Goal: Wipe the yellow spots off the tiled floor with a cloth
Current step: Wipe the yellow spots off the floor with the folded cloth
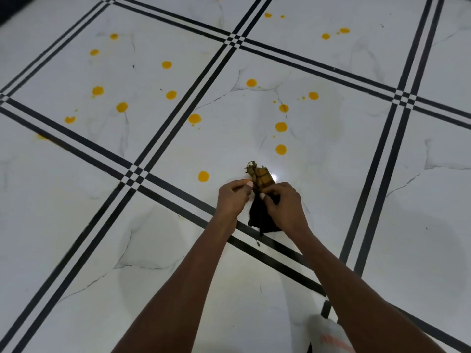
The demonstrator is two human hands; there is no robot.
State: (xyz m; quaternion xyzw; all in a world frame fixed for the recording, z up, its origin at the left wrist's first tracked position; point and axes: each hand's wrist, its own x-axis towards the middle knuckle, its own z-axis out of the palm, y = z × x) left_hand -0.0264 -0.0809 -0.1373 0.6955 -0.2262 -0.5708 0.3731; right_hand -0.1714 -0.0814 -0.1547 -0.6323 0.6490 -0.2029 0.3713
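2 hands (257, 202) pinch a dark cloth (262, 189) with yellow-stained top.

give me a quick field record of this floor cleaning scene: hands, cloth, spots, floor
left hand: pinching the cloth's left edge
right hand: gripping the cloth from the right
cloth: dark, upper end stained yellow-brown, bunched between both hands above the floor
yellow spots: many still unwiped; nearest one just left of the cloth, a line of them beyond it
floor: glossy white marbled tiles with black striped borders
white object: bottom edge, blurred, cannot identify
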